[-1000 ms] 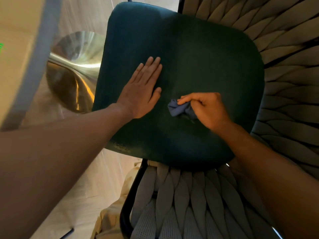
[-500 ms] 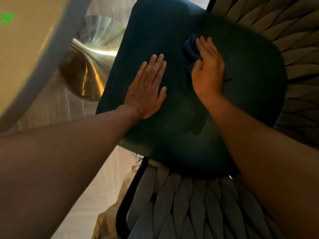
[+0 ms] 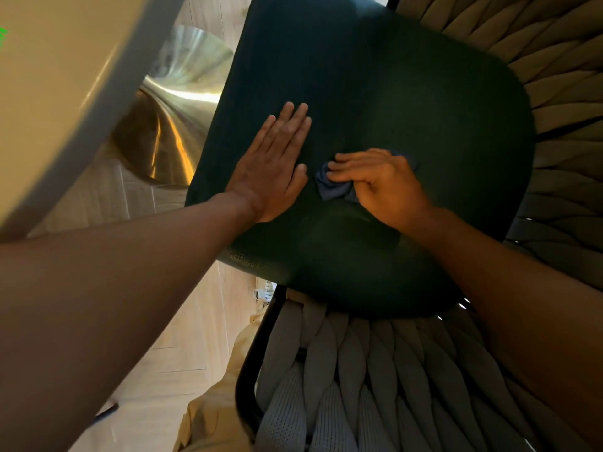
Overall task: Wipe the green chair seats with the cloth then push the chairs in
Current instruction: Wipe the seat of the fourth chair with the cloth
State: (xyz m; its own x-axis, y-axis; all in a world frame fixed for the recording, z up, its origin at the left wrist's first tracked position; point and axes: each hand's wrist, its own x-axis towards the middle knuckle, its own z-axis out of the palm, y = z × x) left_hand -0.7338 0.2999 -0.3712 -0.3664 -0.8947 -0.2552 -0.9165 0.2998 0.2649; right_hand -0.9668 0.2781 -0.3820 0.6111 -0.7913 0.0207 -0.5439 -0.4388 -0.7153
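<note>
A dark green padded chair seat (image 3: 408, 93) fills the middle of the view. My left hand (image 3: 272, 164) lies flat on its left half, fingers straight and pointing away from me. Just to its right, my right hand (image 3: 381, 187) grips a bunched blue cloth (image 3: 332, 187) and presses it onto the middle of the seat. Most of the cloth is hidden under my fingers; a fold sticks out toward my left hand.
The chair's woven grey rope back (image 3: 359, 386) wraps round the near and right sides, on a black frame (image 3: 257, 353). A pale tabletop edge (image 3: 81, 93) overhangs at upper left, above a shiny gold pedestal base (image 3: 169, 125) on a light wooden floor (image 3: 195, 337).
My right hand swept the cloth from mid-seat up to the far part, then back to the middle beside my left hand. My left hand stayed flat in place.
</note>
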